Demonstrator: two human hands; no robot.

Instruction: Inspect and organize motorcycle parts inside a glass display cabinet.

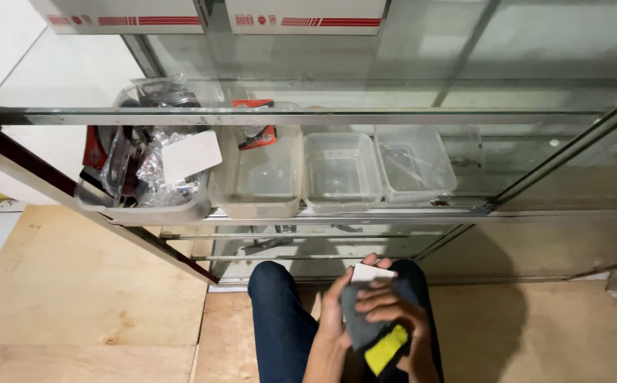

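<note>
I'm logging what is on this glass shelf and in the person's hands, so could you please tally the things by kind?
Clear plastic tubs on the glass shelf: 4 (one full of bagged parts, three near-empty)
White cards: 1, against the left hand
Grey-and-yellow cloths: 1, under the right hand
Total: 6

Both hands meet at six o'clock, above the knees. Left hand (333, 305) is upright, palm inward, fingers raised; right hand (393, 312) lies across it, fingers curled.
</note>
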